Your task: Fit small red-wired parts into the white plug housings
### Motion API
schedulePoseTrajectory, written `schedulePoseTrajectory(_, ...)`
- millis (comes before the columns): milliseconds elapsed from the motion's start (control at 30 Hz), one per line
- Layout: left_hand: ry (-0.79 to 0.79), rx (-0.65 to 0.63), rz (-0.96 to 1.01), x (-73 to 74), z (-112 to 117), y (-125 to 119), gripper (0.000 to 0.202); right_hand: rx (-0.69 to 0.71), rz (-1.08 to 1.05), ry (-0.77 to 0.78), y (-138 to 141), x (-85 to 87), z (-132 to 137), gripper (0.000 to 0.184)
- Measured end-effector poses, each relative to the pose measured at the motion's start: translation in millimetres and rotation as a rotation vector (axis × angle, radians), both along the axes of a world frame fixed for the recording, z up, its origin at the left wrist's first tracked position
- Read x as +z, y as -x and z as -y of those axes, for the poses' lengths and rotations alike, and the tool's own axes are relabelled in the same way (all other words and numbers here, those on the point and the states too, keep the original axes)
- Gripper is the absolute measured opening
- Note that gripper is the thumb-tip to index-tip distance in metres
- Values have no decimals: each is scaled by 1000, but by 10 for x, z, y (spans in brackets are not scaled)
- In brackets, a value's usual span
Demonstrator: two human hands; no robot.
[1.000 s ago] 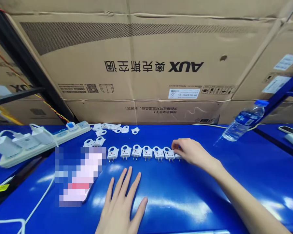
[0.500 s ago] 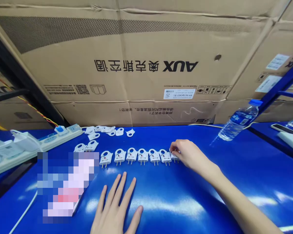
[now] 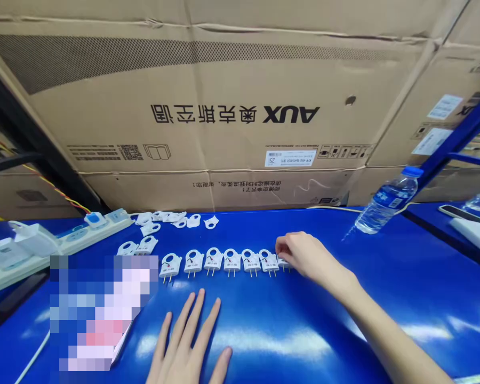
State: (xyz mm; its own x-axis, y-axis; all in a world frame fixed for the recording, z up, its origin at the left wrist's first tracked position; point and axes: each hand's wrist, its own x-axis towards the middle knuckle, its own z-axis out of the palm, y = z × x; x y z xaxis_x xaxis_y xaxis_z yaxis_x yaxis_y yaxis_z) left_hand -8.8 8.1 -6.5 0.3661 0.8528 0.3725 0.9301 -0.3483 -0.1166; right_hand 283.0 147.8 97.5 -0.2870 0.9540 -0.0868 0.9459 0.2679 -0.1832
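Observation:
My left hand [image 3: 188, 346] lies flat on the blue table with its fingers spread, holding nothing. Beyond its fingertips runs a row of several white two-pin plugs with ring-shaped handles; a plug in the middle [image 3: 232, 260] has its metal pins pointing toward me. Small red marks show inside the rings. At the row's right end, my right hand [image 3: 302, 256] has its fingers closed on the last plug [image 3: 285, 263], which is mostly hidden behind them. Farther back sits a loose pile of white ring-shaped pieces [image 3: 170, 217]. Two more white plugs [image 3: 146, 245] rest to the left of the row.
A white power strip [image 3: 78, 240] with adapters lies along the left. A blurred-out flat item [image 3: 116, 309] is beside my left hand. At the right stands a tilted water bottle [image 3: 388, 200]. A large cardboard box [image 3: 232, 69] walls off the back of the blue table [image 3: 280, 320].
The view has shifted slightly, so everything on the table appears a little lower and to the left. Both hands keep their places relative to the plugs.

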Motion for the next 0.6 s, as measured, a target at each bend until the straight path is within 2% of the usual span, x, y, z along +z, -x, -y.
schedulePoseTrajectory(167,22,-2,49,-36,-6,0,78,50,25,-5,-26,-18,-25,20)
schedulePoseTrajectory(367,7,5,19,20,12,-37,76,85,12,-27,-75,-68,-30,22)
schedulePoseTrajectory(533,45,1,56,66,37,-70,74,73,-35,-55,-76,-13,-9,19)
schedulePoseTrajectory(600,45,22,84,62,48,-98,73,94,-116,-53,-90,16,0,17)
